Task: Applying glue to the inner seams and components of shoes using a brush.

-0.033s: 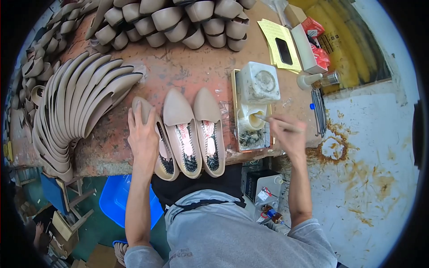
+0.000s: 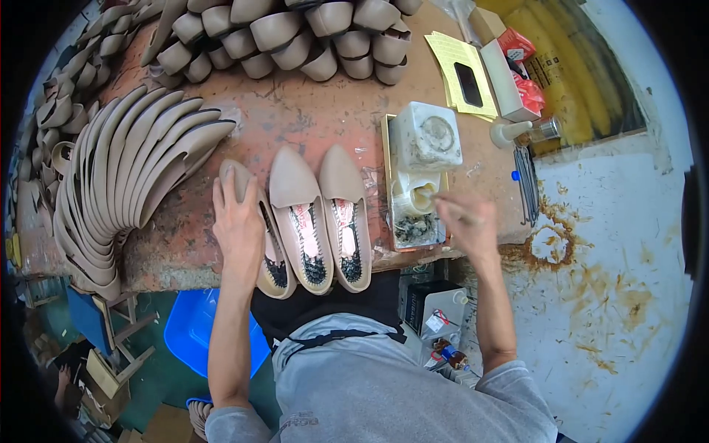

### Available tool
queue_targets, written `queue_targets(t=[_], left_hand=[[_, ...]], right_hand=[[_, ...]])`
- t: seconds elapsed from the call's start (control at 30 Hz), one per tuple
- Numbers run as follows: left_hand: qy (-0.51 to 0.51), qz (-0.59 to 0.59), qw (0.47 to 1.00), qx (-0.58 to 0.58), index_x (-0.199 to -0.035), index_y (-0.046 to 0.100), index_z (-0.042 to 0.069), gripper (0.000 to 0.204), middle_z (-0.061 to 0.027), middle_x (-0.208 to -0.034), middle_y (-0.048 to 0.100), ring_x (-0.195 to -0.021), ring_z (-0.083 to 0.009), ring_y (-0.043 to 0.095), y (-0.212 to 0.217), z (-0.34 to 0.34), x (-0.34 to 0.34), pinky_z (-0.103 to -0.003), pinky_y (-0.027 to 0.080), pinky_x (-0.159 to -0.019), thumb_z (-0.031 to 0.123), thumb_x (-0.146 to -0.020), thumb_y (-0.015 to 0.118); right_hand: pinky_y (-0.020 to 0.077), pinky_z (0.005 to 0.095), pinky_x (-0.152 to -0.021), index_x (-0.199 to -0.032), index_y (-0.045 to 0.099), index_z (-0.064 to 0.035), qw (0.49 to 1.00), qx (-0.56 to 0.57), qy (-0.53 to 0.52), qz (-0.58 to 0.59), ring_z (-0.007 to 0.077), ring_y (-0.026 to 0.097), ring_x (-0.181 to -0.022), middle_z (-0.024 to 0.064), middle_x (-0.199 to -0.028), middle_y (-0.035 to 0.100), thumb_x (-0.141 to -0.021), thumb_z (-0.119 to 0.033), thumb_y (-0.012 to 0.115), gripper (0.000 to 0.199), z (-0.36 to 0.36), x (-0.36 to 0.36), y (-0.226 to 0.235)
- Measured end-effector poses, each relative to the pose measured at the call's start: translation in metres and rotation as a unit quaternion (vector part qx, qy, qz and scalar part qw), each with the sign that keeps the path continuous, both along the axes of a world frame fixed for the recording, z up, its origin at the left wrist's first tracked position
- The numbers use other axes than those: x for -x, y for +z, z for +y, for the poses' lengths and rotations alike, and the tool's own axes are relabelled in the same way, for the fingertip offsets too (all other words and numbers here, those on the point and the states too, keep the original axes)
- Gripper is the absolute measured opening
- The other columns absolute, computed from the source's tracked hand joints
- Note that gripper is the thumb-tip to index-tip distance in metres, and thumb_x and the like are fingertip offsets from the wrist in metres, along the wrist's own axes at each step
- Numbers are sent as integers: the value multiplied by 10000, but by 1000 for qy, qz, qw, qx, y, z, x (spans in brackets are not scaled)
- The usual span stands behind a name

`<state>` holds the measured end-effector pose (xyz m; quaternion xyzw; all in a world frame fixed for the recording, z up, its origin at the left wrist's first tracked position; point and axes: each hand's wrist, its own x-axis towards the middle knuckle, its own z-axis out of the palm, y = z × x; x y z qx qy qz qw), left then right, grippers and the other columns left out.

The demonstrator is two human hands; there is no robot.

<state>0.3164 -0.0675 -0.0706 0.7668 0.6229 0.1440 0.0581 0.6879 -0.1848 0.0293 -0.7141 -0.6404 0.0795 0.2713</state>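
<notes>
Left hand (image 2: 238, 221): palm down, fingers spread flat over the leftmost of three beige pointed shoes (image 2: 255, 244), pressing it onto the workbench (image 2: 295, 118). Right hand (image 2: 465, 221): fingers pinched around a thin brush (image 2: 436, 198), tip at the glue tray (image 2: 417, 214) just right of the shoes. Fanned beige soles (image 2: 125, 184) lie left; more shoe uppers (image 2: 295, 37) are stacked beyond.

The person wears a grey long-sleeved top with sleeves pushed up to the elbows, and a dark strap across the chest.
</notes>
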Motion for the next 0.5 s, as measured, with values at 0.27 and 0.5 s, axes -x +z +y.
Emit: queue_targets(t=[0.27, 0.5], left_hand=[[-24, -42, 999, -22, -1449, 655, 74, 535, -227, -1628, 490, -1528, -531, 437, 4, -10, -32, -571, 598, -1081, -16, -922, 646], [-65, -219, 973, -37, -1327, 672, 24, 431, -181, -1456, 606, -1196, -382, 713, 20, -16, 15, -466, 609, -972, -65, -905, 676]], right_hand=[[557, 376, -645, -886, 833, -35, 997, -49, 5, -63, 258, 689, -682, 89, -808, 784, -874, -71, 828, 38, -17, 22, 31], [544, 392, -642, -876, 809, -32, 983, -67, 51, -164, 262, 655, -671, 52, -845, 776, -853, -25, 827, 30, -18, 28, 35]])
